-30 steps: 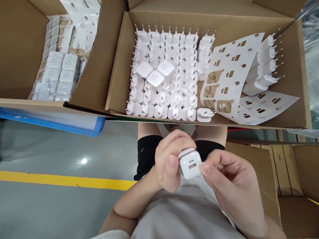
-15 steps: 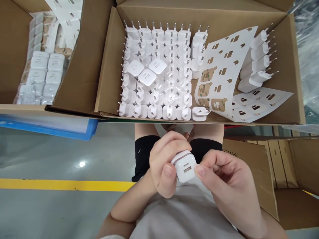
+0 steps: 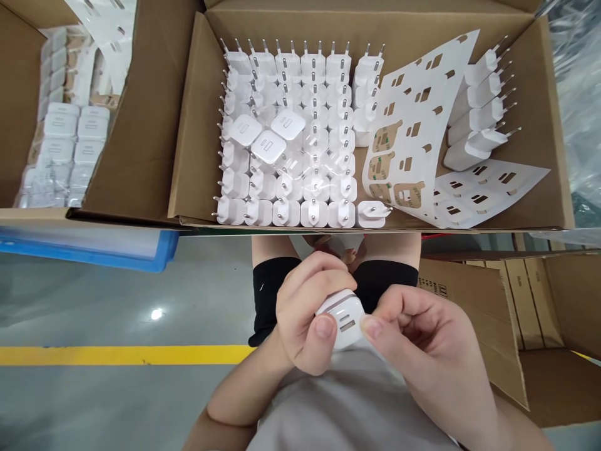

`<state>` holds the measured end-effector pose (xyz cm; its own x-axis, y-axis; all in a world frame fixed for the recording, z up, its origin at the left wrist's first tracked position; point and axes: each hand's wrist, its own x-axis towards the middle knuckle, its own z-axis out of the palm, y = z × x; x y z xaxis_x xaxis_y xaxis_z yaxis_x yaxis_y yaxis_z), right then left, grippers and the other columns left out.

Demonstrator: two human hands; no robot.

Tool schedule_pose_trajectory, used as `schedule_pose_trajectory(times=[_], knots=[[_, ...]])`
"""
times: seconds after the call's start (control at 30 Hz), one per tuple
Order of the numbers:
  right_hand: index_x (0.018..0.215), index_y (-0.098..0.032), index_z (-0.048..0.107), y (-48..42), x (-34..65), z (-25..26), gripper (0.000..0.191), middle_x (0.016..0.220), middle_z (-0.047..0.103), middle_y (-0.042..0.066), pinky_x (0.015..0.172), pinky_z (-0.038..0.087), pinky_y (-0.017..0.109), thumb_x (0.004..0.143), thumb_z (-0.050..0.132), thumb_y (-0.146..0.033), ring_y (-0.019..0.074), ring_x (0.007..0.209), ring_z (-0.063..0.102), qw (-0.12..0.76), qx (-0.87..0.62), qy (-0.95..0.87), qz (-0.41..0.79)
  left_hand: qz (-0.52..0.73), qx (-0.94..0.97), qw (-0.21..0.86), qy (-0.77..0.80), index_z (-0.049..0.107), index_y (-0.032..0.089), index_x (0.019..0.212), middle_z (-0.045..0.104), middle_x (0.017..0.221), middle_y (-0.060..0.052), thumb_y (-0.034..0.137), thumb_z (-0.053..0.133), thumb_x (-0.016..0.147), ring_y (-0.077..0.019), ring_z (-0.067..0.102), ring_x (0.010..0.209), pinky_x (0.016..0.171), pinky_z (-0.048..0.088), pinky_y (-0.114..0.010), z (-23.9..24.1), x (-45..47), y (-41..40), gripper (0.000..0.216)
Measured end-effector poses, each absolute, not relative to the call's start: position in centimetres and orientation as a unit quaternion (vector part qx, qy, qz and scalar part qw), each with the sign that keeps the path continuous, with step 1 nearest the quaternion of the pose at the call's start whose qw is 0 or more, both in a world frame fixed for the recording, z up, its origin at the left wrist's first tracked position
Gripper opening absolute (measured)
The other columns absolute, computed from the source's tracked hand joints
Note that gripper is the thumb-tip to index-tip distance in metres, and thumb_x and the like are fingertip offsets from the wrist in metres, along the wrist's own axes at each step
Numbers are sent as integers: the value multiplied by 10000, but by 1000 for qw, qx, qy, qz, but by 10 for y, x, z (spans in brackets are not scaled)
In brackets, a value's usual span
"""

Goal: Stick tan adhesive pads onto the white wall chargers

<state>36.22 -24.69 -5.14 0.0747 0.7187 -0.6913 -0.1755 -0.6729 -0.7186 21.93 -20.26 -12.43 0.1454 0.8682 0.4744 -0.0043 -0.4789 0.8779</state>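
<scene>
Left hand [image 3: 312, 316]: thumb now lapping over the left edge of the white, rounded-square plastic charger's [image 3: 347, 324] slotted face; formerly beside it. Brown cardboard flap [image 3: 474, 332], near right: black printed lettering [image 3: 434, 287] now showing, formerly out of view.

The charger [image 3: 350, 318] is glossy, smooth plastic; plugs [image 3: 313, 214] are plastic with shiny metal pins [image 3: 514, 131]. Matt cardboard box [image 3: 188, 138], smooth papery sheet [image 3: 429, 128], shiny floor [image 3: 94, 307], matt cloth shirt [image 3: 338, 401].
</scene>
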Motion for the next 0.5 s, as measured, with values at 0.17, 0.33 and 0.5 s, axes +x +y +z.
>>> schedule_pose_trajectory(times=[0.17, 0.33, 0.5], knots=[[622, -210, 567, -245, 364, -50, 453, 543, 495, -60, 478, 386, 216, 740, 940, -438, 78, 502, 393, 330, -641, -221, 656, 559, 652, 386, 337, 733, 155, 907, 621, 795, -58, 451, 470, 1113, -177, 580, 642, 505, 456, -298, -126, 219, -204, 447], [633, -211, 559, -244, 365, -49, 441, 545, 490, -65, 487, 376, 213, 734, 936, -415, 71, 506, 366, 328, -632, -207, 671, 556, 661, 374, 338, 735, 156, 917, 627, 784, -58, 453, 458, 1125, -189, 596, 643, 495, 456, -303, -125, 218, -206, 456], [640, -211, 559, -242, 367, -46, 407, 545, 474, -75, 508, 364, 219, 728, 923, -369, 69, 519, 341, 310, -628, -194, 687, 570, 670, 351, 321, 732, 153, 913, 602, 724, -42, 407, 464, 1118, -203, 600, 657, 498, 457, -309, -128, 219, -205, 422]])
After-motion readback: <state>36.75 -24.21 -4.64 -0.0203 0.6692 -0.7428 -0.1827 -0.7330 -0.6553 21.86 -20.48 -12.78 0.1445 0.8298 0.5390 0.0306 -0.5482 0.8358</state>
